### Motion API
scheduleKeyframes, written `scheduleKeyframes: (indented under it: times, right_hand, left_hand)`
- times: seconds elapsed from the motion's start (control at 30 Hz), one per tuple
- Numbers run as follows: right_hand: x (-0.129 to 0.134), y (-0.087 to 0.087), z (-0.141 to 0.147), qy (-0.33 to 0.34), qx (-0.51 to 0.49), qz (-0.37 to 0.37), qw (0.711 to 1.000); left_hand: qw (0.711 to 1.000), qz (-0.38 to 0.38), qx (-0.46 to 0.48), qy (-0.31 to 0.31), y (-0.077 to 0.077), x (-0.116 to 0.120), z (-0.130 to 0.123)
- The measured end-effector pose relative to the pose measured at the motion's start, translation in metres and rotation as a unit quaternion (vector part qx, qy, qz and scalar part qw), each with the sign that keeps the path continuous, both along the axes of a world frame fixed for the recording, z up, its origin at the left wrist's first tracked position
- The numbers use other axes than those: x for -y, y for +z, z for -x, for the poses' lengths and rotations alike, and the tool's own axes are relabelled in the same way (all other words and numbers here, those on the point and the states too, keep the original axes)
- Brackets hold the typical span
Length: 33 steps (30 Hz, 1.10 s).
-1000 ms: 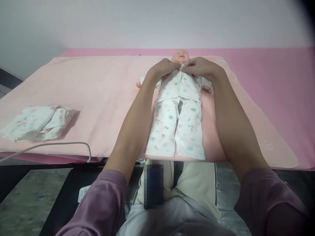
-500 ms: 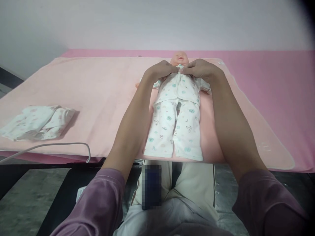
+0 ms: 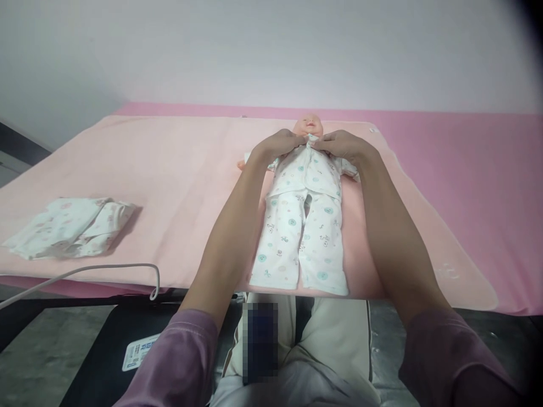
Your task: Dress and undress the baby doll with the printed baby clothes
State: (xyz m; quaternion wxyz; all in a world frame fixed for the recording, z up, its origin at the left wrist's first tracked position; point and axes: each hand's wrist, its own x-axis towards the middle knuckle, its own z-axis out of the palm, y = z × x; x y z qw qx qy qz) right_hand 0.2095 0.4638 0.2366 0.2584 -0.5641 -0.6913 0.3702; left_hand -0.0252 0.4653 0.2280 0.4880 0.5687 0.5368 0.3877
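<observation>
A baby doll [image 3: 309, 124] lies on its back, head toward the wall. It wears a white printed baby shirt [image 3: 307, 169] that meets at the front, and matching baby pants [image 3: 280, 243]. Just under the doll's chin, my left hand [image 3: 280, 144] pinches one side of the shirt's collar. On the other side of the collar, the fingers of my right hand [image 3: 343, 145] are closed on the cloth. My fingertips are close together at the neckline and partly hide it. Both forearms reach along the sides of the doll.
Folded white printed clothes [image 3: 70, 226] lie at the left on the peach mat [image 3: 182, 169]. A white cable [image 3: 106, 267] curves over the front edge. Pink cloth [image 3: 466, 186] shows at the right, under the mat. Behind the bed rises a pale wall [image 3: 271, 51].
The whole scene sits lower in the picture, as the camera has tilted up a little. Both hands stay at the shirt's collar, with only slight finger movement.
</observation>
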Motion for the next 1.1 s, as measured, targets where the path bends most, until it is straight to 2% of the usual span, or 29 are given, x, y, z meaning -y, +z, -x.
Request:
scheduleKeyframes:
  times: [0.1, 0.17, 0.33, 0.43, 0.63, 0.8, 0.93, 1.1]
  right_hand:
    - [0.003, 0.001, 0.000, -0.007, -0.012, 0.012, 1.000]
    - [0.003, -0.001, 0.000, -0.008, -0.030, 0.026, 0.999]
    - [0.001, -0.006, -0.001, -0.012, -0.063, 0.039, 0.997]
    - [0.004, -0.004, 0.002, -0.023, -0.065, 0.043, 0.997]
    - [0.024, 0.013, 0.019, -0.078, -0.049, 0.049, 0.995]
    - [0.033, 0.017, 0.029, -0.112, 0.006, 0.005, 0.994]
    - [0.031, 0.018, 0.025, -0.096, 0.006, -0.022, 0.995]
    - [0.027, 0.023, 0.016, -0.051, -0.044, -0.006, 0.998]
  left_hand:
    - [0.995, -0.025, -0.074, -0.066, 0.003, 0.003, 0.001]
    - [0.991, -0.034, -0.105, -0.081, 0.004, 0.003, 0.003]
    - [0.989, -0.038, -0.091, -0.112, 0.005, 0.006, 0.006]
    - [0.991, -0.026, -0.075, -0.105, 0.005, 0.009, 0.006]
    - [0.992, -0.023, -0.056, -0.108, 0.007, 0.011, 0.003]
    - [0.989, -0.046, -0.094, -0.103, 0.016, 0.016, 0.000]
    - [0.990, -0.043, -0.092, -0.095, 0.019, 0.020, -0.001]
    - [0.993, -0.025, -0.079, -0.083, 0.019, 0.021, -0.001]
